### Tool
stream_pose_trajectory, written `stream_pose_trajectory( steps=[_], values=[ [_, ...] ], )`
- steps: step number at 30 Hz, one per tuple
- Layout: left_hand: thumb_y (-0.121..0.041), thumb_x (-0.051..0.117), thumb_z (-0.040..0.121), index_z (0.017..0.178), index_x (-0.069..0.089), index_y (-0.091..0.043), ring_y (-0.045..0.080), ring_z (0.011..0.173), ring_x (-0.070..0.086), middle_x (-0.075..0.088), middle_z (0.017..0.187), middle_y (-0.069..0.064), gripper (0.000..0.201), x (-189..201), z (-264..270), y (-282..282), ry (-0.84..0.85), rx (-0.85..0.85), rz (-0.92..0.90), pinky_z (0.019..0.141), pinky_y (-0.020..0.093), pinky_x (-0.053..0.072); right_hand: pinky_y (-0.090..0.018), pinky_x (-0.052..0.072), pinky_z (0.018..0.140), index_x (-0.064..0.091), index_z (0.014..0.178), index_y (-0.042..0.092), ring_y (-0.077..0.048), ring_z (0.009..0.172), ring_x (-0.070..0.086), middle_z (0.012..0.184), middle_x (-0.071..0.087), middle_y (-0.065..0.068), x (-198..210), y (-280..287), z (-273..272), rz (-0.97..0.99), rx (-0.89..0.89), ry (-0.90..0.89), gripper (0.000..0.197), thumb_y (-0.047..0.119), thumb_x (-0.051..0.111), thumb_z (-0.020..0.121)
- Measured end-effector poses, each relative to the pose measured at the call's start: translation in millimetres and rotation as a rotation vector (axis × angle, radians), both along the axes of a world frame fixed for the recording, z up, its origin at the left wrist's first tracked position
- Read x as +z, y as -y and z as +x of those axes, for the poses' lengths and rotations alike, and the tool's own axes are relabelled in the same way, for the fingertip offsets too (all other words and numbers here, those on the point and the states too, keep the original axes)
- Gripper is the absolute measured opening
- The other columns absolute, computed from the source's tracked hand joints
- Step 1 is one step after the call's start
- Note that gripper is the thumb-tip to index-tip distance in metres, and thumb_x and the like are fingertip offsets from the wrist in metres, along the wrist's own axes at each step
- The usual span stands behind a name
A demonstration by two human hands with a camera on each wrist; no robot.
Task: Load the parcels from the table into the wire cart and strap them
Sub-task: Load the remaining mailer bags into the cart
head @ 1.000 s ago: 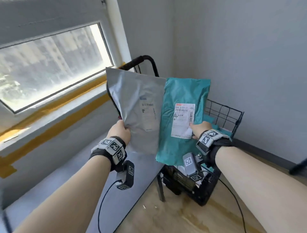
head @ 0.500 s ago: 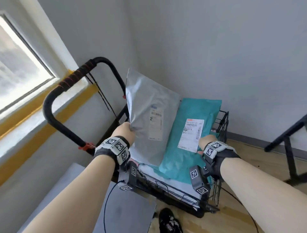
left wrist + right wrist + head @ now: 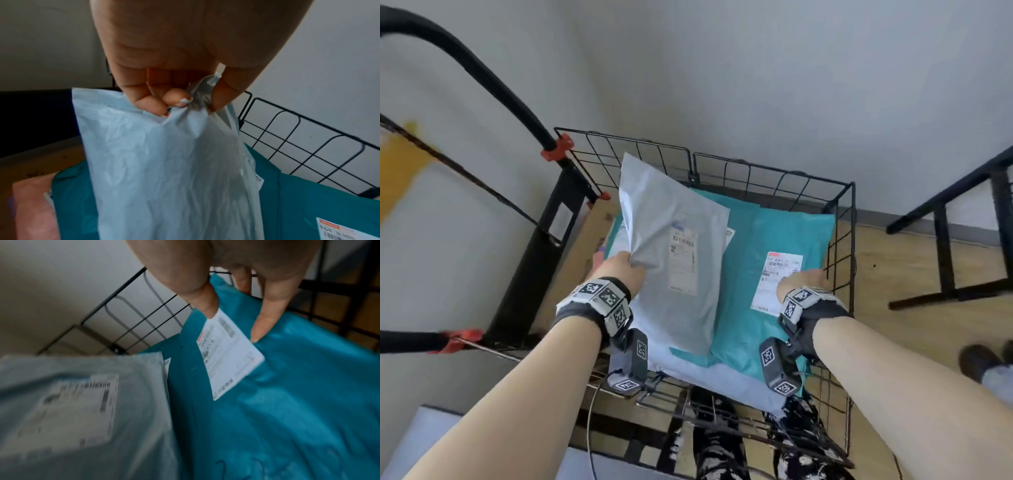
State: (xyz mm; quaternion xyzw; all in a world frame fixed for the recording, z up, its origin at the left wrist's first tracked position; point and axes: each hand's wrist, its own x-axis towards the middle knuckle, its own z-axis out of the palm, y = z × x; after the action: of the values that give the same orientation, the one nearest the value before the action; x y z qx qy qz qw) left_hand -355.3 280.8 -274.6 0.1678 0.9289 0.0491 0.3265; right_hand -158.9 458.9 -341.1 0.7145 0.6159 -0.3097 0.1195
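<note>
My left hand (image 3: pixel 619 270) pinches the grey mailer bag (image 3: pixel 674 246) by its near-left edge, tilted above the pile. My right hand (image 3: pixel 803 282) touches the teal mailer bag (image 3: pixel 774 240) with straightish fingers. I cannot tell if it grips. The bag lies at the right of the wire basket (image 3: pixel 853 222).

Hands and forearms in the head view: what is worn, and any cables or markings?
Forearms are bare, no sleeves. The left hand and right hand each have a black wrist strap carrying a grey block with black-and-white square markers. A dark camera pod with the same markers hangs under each wrist; a thin dark cable trails from the left one.
</note>
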Motion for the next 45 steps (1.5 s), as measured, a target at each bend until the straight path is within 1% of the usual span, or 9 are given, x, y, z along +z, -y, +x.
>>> stream_pose_trajectory(
  steps=[3, 8, 11, 15, 19, 22, 28, 34, 45],
  values=[
    [-0.021, 0.04, 0.095, 0.11, 0.048, -0.006, 0.032, 0.1, 0.054, 0.054, 0.121, 0.019, 0.023, -6.9, 0.2, -7.2, -0.002, 0.082, -0.001, 0.077, 0.031, 0.038, -0.043, 0.03, 0.109, 0.02, 0.146, 0.016, -0.034, 0.141, 0.013, 0.154, 0.009, -0.012, -11.1, 10.2, -19.1, 0.027, 0.374, 0.058, 0.065, 0.024, 0.056, 0.092],
    [-0.021, 0.04, 0.093, 0.13, 0.042, -0.007, 0.032, 0.098, 0.051, 0.054, 0.116, 0.018, 0.039, -14.3, -4.6, -12.5, 0.011, 0.203, 0.051, 0.081, 0.032, 0.037, -0.046, 0.017, 0.117, 0.019, 0.149, 0.019, -0.037, 0.144, 0.01, 0.156, 0.005, -0.015, -41.5, 11.3, -32.4, -0.261, 0.908, 0.267, 0.071, 0.047, 0.05, 0.091],
    [-0.02, 0.042, 0.093, 0.116, 0.049, -0.007, 0.023, 0.086, 0.043, 0.048, 0.095, 0.011, 0.027, -24.9, -9.4, -13.5, 0.068, 0.273, 0.104, 0.077, 0.028, 0.034, -0.046, 0.021, 0.116, 0.02, 0.149, 0.015, -0.039, 0.143, 0.013, 0.156, 0.006, -0.018, -44.3, 4.0, -34.0, -0.33, 0.945, 0.332, 0.071, 0.052, 0.043, 0.093],
    [-0.017, 0.044, 0.089, 0.072, 0.037, -0.01, 0.024, 0.076, 0.042, 0.04, 0.069, 0.006, 0.019, -37.4, -17.8, -17.2, 0.104, 0.359, 0.119, 0.062, 0.03, 0.031, -0.035, 0.04, 0.095, 0.046, 0.129, 0.004, -0.032, 0.12, 0.049, 0.132, 0.049, -0.019, -36.6, 9.1, -60.2, -0.212, 0.724, 0.029, 0.057, 0.048, 0.041, 0.095],
    [-0.02, 0.046, 0.091, 0.104, 0.051, -0.007, 0.027, 0.091, 0.049, 0.052, 0.093, 0.011, 0.019, -47.6, -29.2, -18.6, 0.167, 0.384, 0.088, 0.077, 0.03, 0.036, -0.028, 0.041, 0.073, 0.043, 0.126, -0.005, -0.028, 0.095, 0.058, 0.119, 0.058, -0.017, -38.4, 6.5, -84.8, -0.374, 0.336, -0.239, 0.058, 0.036, 0.062, 0.088],
    [-0.025, 0.049, 0.093, 0.126, 0.046, -0.006, 0.029, 0.094, 0.054, 0.054, 0.109, 0.012, 0.038, -56.6, -32.3, -16.3, 0.097, 0.3, -0.044, 0.076, 0.031, 0.041, -0.029, 0.051, 0.076, 0.046, 0.12, -0.004, -0.024, 0.084, 0.056, 0.116, 0.059, -0.018, -45.5, -1.0, -84.1, -0.351, 0.237, -0.238, 0.05, 0.014, 0.071, 0.081],
    [-0.031, 0.06, 0.087, 0.146, 0.023, -0.024, 0.035, 0.131, 0.035, 0.022, 0.149, 0.012, 0.069, -87.5, -4.5, -21.0, 0.041, -0.067, -0.151, 0.103, 0.046, 0.04, -0.041, 0.049, 0.094, 0.028, 0.134, 0.004, -0.037, 0.115, 0.052, 0.128, 0.043, -0.02, -56.3, 11.9, -64.3, -0.155, 0.283, -0.231, 0.079, 0.007, 0.077, 0.071],
    [-0.053, 0.075, 0.069, 0.144, -0.005, -0.051, 0.041, 0.143, -0.012, -0.022, 0.154, 0.001, 0.109, -121.3, 15.7, -41.5, 0.172, -0.33, -0.185, 0.102, 0.064, 0.033, -0.061, 0.016, 0.111, -0.003, 0.147, 0.043, -0.041, 0.142, -0.012, 0.154, -0.023, -0.011, -57.7, 7.4, -63.9, 0.03, 1.002, 0.133, 0.112, 0.052, 0.076, 0.068],
    [-0.051, 0.076, 0.069, 0.137, -0.031, -0.049, 0.05, 0.138, -0.02, -0.037, 0.149, 0.012, 0.126, -152.5, 26.4, -57.7, 0.246, -0.278, -0.308, 0.099, 0.071, 0.029, -0.069, 0.029, 0.102, -0.023, 0.14, 0.051, -0.052, 0.133, -0.031, 0.146, -0.044, -0.009, -95.9, -10.7, -61.4, -0.174, 0.93, 0.169, 0.128, 0.06, 0.078, 0.062]
  ],
)
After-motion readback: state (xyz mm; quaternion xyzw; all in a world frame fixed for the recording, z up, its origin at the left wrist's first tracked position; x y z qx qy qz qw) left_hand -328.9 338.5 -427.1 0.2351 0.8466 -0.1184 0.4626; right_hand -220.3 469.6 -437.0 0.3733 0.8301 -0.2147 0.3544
